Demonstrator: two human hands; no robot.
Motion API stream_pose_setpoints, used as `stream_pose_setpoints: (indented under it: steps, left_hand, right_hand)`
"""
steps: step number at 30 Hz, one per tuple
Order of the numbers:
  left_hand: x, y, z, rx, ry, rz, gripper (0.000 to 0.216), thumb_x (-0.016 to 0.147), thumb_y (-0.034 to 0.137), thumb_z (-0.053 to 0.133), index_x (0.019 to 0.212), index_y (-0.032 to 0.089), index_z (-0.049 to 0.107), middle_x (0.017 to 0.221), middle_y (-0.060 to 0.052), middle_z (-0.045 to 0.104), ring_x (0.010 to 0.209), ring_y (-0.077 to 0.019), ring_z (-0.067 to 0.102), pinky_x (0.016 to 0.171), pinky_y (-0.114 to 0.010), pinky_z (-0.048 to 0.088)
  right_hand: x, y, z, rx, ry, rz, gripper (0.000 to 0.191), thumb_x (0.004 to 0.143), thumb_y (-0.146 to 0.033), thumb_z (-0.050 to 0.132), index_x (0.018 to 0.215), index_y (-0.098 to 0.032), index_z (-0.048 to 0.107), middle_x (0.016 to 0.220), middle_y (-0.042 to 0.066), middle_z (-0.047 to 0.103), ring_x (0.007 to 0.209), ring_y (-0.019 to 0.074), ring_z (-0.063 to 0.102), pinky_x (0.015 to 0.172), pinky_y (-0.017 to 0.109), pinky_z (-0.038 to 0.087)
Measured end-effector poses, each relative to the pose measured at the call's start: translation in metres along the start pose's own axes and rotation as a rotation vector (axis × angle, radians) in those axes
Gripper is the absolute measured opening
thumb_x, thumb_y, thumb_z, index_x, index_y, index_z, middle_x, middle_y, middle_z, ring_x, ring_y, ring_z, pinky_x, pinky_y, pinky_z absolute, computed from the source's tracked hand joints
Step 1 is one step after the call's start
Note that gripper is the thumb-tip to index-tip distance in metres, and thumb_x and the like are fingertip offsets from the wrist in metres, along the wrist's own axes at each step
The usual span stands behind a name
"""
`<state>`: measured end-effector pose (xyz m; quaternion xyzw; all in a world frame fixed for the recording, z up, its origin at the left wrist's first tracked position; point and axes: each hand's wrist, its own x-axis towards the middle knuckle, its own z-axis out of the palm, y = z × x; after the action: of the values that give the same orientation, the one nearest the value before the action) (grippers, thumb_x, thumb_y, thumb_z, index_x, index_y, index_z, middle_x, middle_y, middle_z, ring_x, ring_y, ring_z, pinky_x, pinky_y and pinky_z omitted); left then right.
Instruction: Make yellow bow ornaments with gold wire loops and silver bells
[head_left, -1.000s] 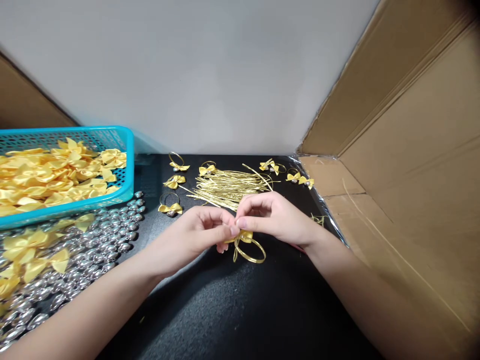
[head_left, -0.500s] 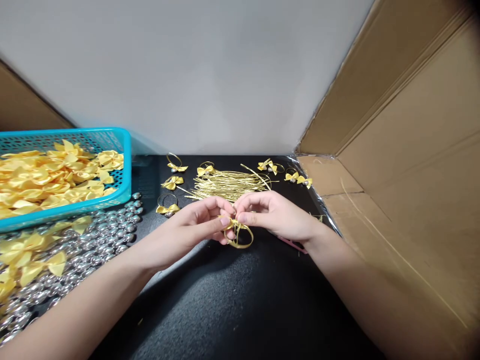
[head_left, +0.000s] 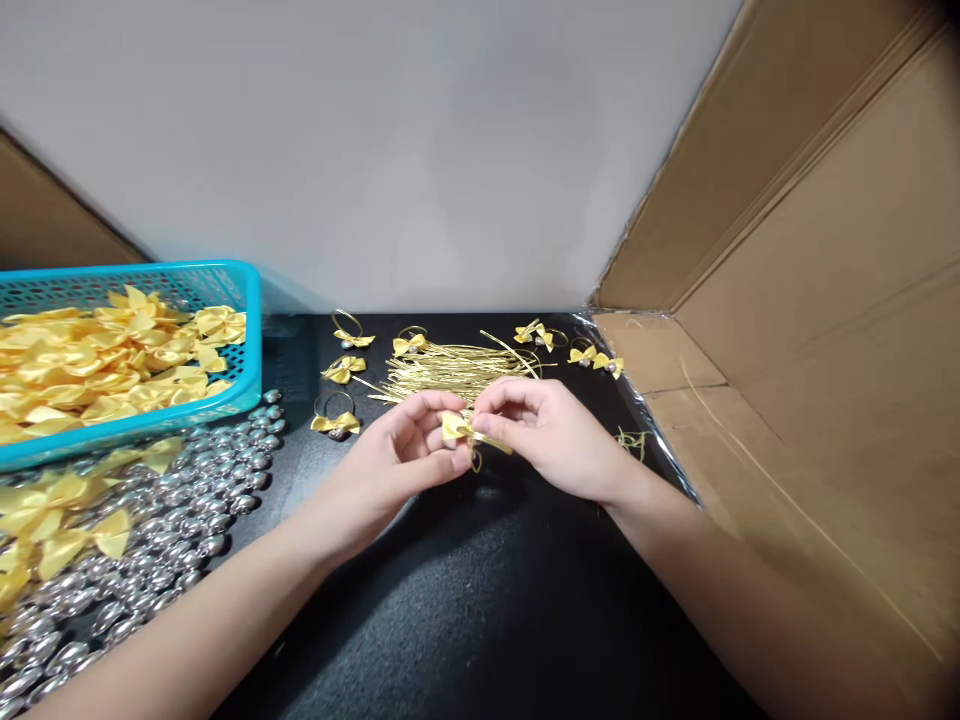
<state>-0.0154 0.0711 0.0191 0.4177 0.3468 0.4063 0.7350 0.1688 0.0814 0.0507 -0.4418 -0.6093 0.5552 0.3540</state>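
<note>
A small yellow ribbon bow [head_left: 454, 427] with gold tie around it is held between both hands above the black table. My right hand [head_left: 544, 430] pinches the bow's right side between thumb and fingertips. My left hand [head_left: 409, 445] is curled around the other side, its thumb against a small gold loop below the bow and its fingers behind. Part of the bow and tie is hidden by the fingers. Just beyond the hands lies a pile of gold twist ties [head_left: 457, 370].
A blue basket [head_left: 255, 340] of yellow bows stands at left. Silver beads [head_left: 217, 480] and loose bows [head_left: 64, 500] spread before it. Bows with gold loops [head_left: 337, 423] lie around the ties. Cardboard walls [head_left: 825, 200] rise at right, with tie scraps [head_left: 631, 440] near the table edge.
The bow has turned in my fingers; its yellow face now shows and the large gold loop no longer hangs in view. My left thumb has moved lower.
</note>
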Motion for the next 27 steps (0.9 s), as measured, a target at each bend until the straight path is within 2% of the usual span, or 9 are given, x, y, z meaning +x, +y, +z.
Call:
stream_pose_setpoints:
  steps: [3,5,10,15,21,27]
  left_hand:
    - [-0.001,-0.001,0.003,0.088,0.041,-0.026,0.016,0.08,0.025,0.077,0.092,0.02,0.068,0.075,0.004,0.067,0.068,-0.0067,0.06,0.067,-0.016,0.051]
    - [-0.002,0.001,0.004,0.169,0.037,-0.03,0.013,0.084,0.03,0.072,0.086,0.018,0.068,0.067,0.003,0.067,0.063,-0.0072,0.06,0.065,-0.017,0.05]
    - [-0.006,0.007,0.006,0.264,0.063,0.026,0.011,0.083,0.026,0.071,0.084,0.018,0.064,0.062,0.004,0.068,0.06,-0.0084,0.061,0.063,-0.019,0.05]
    - [-0.007,0.013,0.013,0.305,0.086,0.044,0.015,0.081,0.028,0.071,0.078,0.016,0.063,0.065,0.002,0.07,0.062,-0.0101,0.063,0.063,-0.021,0.052]
    - [-0.007,0.015,0.018,0.299,0.146,0.049,0.024,0.072,0.031,0.08,0.071,0.016,0.061,0.062,0.001,0.07,0.059,-0.0097,0.061,0.062,-0.02,0.052]
    - [-0.007,0.01,0.017,0.255,0.154,0.021,0.025,0.069,0.029,0.084,0.074,0.016,0.064,0.066,0.001,0.072,0.063,-0.0096,0.064,0.064,-0.018,0.052]
  right_hand:
    - [-0.001,0.0,0.002,-0.014,0.022,-0.034,0.007,0.08,-0.016,0.064,0.074,-0.017,0.062,0.075,-0.002,0.06,0.068,0.0116,0.054,0.067,0.028,0.044]
    - [-0.002,0.001,0.003,-0.01,0.026,-0.049,0.007,0.081,-0.015,0.063,0.074,-0.017,0.062,0.075,-0.001,0.06,0.068,0.0116,0.054,0.067,0.028,0.044]
    - [-0.003,0.003,0.004,-0.041,0.041,-0.108,0.007,0.081,-0.018,0.064,0.074,-0.017,0.063,0.078,0.0,0.061,0.072,0.0132,0.055,0.069,0.03,0.044]
    - [-0.002,0.004,0.004,-0.016,0.028,-0.153,0.008,0.08,-0.018,0.066,0.072,-0.017,0.064,0.077,-0.001,0.06,0.072,0.0127,0.054,0.068,0.029,0.044]
    - [-0.001,0.007,0.005,0.094,0.015,-0.078,0.007,0.08,-0.019,0.067,0.073,-0.018,0.065,0.076,-0.001,0.063,0.071,0.0121,0.059,0.069,0.028,0.049]
    - [-0.003,0.009,0.008,0.032,0.06,-0.108,0.007,0.078,-0.017,0.068,0.071,-0.018,0.067,0.078,0.0,0.062,0.074,0.0129,0.058,0.07,0.029,0.046]
